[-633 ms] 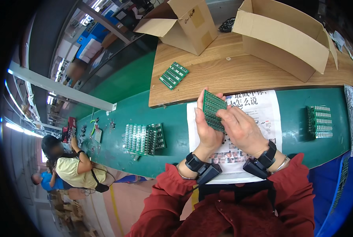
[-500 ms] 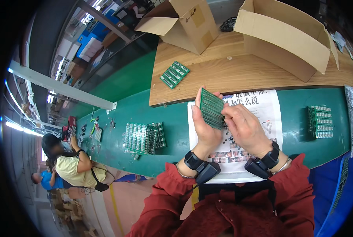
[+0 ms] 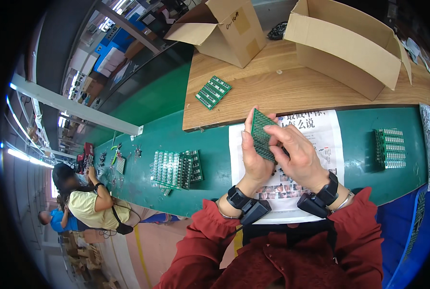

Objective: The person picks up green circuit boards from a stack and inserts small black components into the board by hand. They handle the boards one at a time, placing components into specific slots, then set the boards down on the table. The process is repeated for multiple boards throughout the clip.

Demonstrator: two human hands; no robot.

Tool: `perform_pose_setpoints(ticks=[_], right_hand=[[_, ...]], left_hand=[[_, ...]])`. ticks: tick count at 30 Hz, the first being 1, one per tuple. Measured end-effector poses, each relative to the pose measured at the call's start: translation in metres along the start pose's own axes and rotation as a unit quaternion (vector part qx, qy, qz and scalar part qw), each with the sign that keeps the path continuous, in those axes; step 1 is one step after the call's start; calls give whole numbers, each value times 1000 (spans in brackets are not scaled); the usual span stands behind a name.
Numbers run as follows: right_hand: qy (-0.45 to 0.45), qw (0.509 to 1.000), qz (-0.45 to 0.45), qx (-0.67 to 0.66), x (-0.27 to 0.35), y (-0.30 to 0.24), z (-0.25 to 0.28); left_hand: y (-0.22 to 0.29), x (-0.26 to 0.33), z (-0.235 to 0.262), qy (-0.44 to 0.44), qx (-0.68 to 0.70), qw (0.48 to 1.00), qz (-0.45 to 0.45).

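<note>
My left hand grips a green circuit board along its edges, holding it tilted above a newspaper sheet. The board's visible face carries rows of small dots. Against this face rest the bent fingers of my right hand, thumb and fingers drawn together; anything small between them is hidden. Small black parts lie scattered on the paper beneath my hands, partly covered by them.
Stacked circuit boards lie to the left, and another stack to the right. One board sits on the raised wooden surface near two open cardboard boxes. A co-worker works at the far left beside pliers.
The board has turned more edge-on and shifted slightly right with my left hand. My right fingers have moved up and left across its face.
</note>
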State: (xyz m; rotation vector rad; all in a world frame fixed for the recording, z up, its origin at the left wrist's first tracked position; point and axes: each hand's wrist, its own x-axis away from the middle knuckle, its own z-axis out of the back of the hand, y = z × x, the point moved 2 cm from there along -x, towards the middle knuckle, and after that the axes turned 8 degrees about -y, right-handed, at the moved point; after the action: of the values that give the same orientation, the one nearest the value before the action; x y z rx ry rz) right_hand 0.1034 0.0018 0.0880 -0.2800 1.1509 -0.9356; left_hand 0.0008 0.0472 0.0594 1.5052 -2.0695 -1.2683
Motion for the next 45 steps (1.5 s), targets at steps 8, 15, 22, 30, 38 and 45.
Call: perform_pose_setpoints(ticks=[8,15,22,30,38,45], right_hand=[[0,996,57,71,0,1,-2],[23,998,8,51,-1,-3,-2],[16,996,33,84,-2,-5,-3],[24,999,39,10,-4,2,4],[7,999,-25,-20,-3,1,4],[28,998,-8,-57,-4,-2,8]], left_hand=[[-6,1,-3,-1,-109,994,-12],[-8,2,-1,-21,-93,995,-20],[-8,3,1,-27,-110,993,-8],[-4,1,-1,-51,-102,993,5],[-4,0,0,-19,-60,997,37],[-3,2,-1,-44,-70,996,42]])
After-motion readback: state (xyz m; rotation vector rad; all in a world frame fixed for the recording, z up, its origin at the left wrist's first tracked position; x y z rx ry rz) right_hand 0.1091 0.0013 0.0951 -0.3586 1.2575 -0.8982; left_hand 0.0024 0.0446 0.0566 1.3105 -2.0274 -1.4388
